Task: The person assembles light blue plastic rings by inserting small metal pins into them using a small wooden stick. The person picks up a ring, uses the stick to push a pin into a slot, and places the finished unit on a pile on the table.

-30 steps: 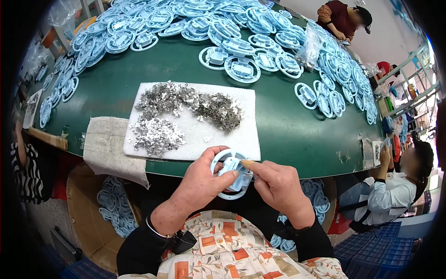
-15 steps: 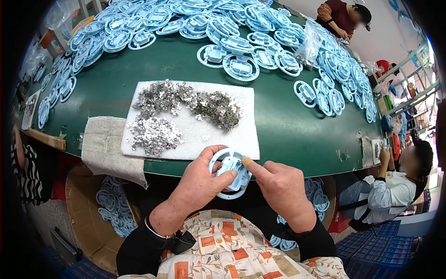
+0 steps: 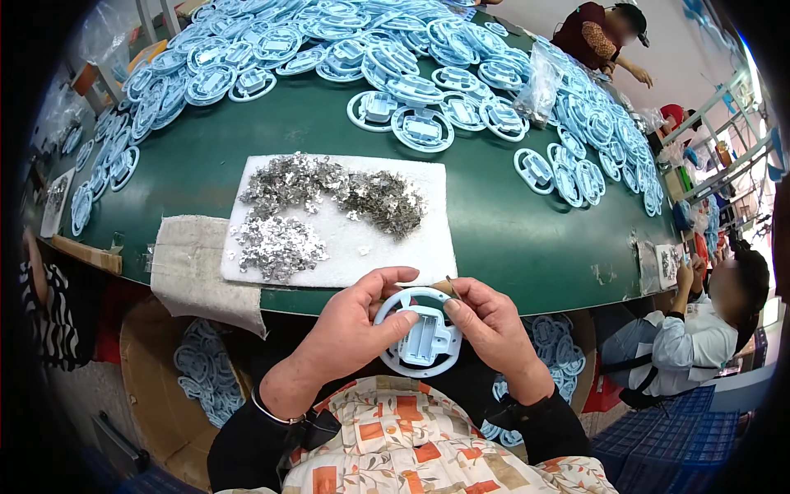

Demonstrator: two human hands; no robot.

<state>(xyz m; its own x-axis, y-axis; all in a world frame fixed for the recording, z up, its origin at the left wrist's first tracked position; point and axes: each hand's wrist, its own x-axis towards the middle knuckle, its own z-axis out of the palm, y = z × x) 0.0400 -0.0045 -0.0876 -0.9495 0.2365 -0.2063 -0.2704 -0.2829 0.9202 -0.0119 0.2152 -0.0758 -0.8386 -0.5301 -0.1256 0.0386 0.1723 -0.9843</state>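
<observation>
My left hand (image 3: pixel 350 323) grips a light-blue plastic toy steering wheel (image 3: pixel 422 339) by its left side, thumb laid over the inner part. The wheel is a ring around a boxy centre with long open slots, tilted toward me just off the table's front edge. My right hand (image 3: pixel 494 329) is closed at the ring's upper right, thumb pressed on the rim. By its index fingertip shows something thin and dark, too small to make out. Beyond both hands, a white foam sheet (image 3: pixel 346 267) bears heaps of small silvery metal pieces (image 3: pixel 284 247).
A large pile of like blue wheels (image 3: pixel 329 37) covers the far side of the green table (image 3: pixel 485 239). A grey cloth (image 3: pixel 193 263) hangs over the front edge. Cardboard boxes (image 3: pixel 156 379) holding more wheels stand below. Co-workers sit at the right (image 3: pixel 687 337) and far right.
The wheel has turned in my hands, its slotted centre now facing up, and has come slightly lower. My right thumb has moved from the centre to the rim.
</observation>
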